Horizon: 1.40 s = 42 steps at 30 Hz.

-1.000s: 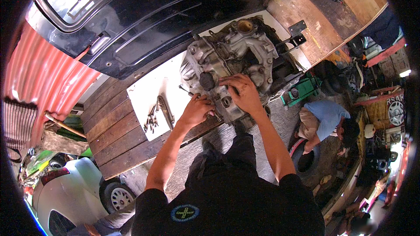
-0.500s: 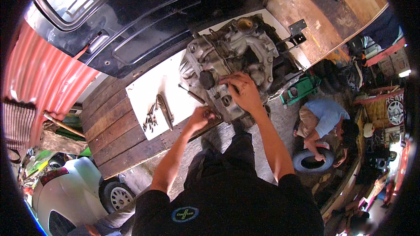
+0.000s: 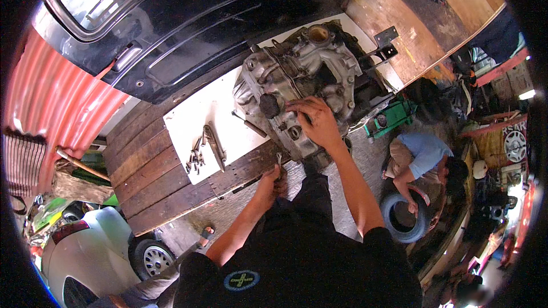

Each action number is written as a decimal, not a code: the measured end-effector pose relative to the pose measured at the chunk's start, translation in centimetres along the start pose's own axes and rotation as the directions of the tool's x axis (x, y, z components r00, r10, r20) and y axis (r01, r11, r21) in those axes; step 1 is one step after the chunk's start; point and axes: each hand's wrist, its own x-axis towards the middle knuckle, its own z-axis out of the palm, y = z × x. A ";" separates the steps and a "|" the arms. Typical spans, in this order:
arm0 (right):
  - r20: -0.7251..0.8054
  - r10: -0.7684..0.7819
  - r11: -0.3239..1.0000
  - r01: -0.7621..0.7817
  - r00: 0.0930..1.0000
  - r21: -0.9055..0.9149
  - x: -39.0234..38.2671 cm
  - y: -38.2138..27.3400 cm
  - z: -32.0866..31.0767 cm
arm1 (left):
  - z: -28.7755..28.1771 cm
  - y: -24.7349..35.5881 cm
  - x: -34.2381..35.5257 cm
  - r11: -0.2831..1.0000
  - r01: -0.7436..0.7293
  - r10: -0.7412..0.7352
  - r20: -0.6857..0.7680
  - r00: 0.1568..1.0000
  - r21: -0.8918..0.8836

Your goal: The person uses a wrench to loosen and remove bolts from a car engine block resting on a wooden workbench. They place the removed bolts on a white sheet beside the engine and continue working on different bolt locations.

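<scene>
A grimy metal gearbox-like casting (image 3: 285,74) rests on a white board (image 3: 182,122) atop the wooden bench. My right hand (image 3: 318,121) lies over its near side, fingers bent together beside a dark round part (image 3: 269,104); what they pinch, if anything, is hidden. Just off the bench's near edge, my left hand (image 3: 275,183) is closed round a small wrench (image 3: 279,158), whose end sticks up above the fingers. Left of the casting lie a dark rod-shaped tool (image 3: 249,124), a long tapered metal tool (image 3: 214,147) and several bolts (image 3: 196,157).
A dark vehicle panel (image 3: 200,40) stands along the bench's far side. Bare planks (image 3: 154,179) stretch left. A metal bracket (image 3: 386,45) is near the plywood at right. To the right, a person (image 3: 425,157) crouches over a tire (image 3: 406,218); a silver car (image 3: 94,256) stands lower left.
My left hand has drawn back toward my body from the casting's near corner, and the wrench now shows in it. My right hand stays in place. The crouching person's tire has tilted up.
</scene>
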 end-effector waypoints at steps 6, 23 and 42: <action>0.002 -0.016 1.000 0.016 1.000 -0.009 0.4 -0.2 -0.3 | -5.2 0.9 4.0 0.228 -0.335 0.587 0.146 0.797 0.914; 0.074 0.026 0.998 -0.031 0.997 0.057 0.3 0.0 -0.3 | -0.3 11.5 4.4 -0.725 -0.347 0.294 0.723 0.625 0.595; 0.029 0.027 0.999 -0.028 0.999 0.025 0.2 -0.2 -0.3 | 0.3 -2.7 3.9 0.899 0.229 -0.076 0.381 0.921 -0.374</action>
